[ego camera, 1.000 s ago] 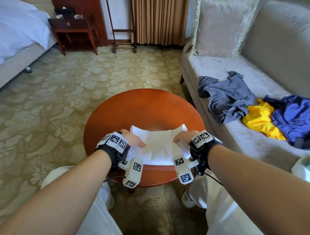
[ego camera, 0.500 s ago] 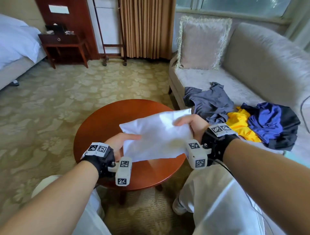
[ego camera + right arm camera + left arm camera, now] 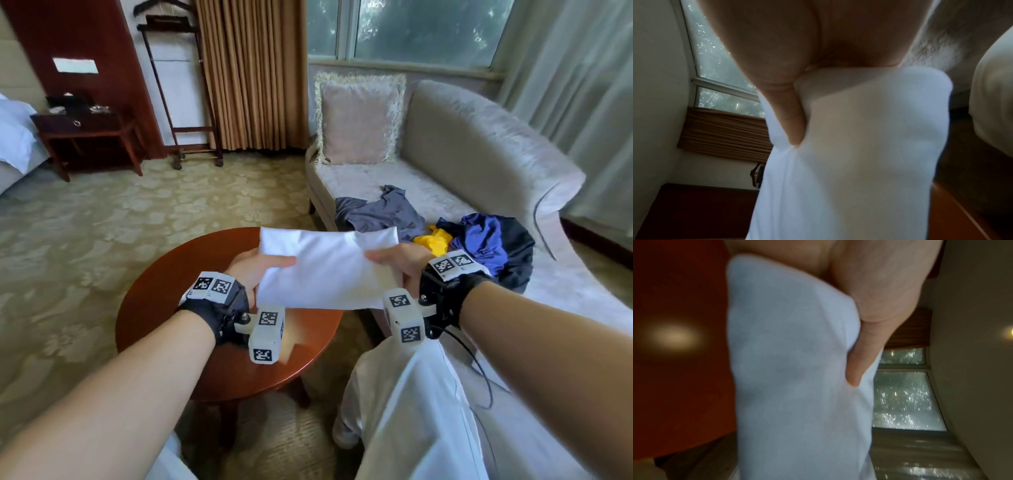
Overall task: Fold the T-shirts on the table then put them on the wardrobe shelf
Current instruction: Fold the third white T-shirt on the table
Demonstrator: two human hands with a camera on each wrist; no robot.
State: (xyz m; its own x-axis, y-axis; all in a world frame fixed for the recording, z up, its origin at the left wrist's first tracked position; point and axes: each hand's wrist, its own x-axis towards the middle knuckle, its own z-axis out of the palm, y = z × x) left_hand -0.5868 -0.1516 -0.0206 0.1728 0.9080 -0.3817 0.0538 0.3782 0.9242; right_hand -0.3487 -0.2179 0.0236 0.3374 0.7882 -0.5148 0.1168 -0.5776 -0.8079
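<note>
A folded white T-shirt (image 3: pixel 329 267) hangs in the air above the round wooden table (image 3: pixel 164 308), held flat between both hands. My left hand (image 3: pixel 260 270) grips its left edge, thumb on top. My right hand (image 3: pixel 394 260) grips its right edge the same way. In the left wrist view the thumb presses into the white T-shirt (image 3: pixel 793 369); the right wrist view shows the same grip on the white T-shirt (image 3: pixel 859 154). On the sofa lie a crumpled grey T-shirt (image 3: pixel 380 212), a yellow T-shirt (image 3: pixel 433 240) and a blue T-shirt (image 3: pixel 486 240).
A beige sofa (image 3: pixel 479 154) with a pink cushion (image 3: pixel 359 120) runs along the right. A dark wooden side table (image 3: pixel 85 137) and a valet stand (image 3: pixel 185 102) stand at the back left. Patterned carpet (image 3: pixel 102 222) spreads to the left. A bed corner (image 3: pixel 13 137) shows at far left.
Both hands lifted the folded white T-shirt off the table and raised it. The view has tilted up toward the window and sofa.
</note>
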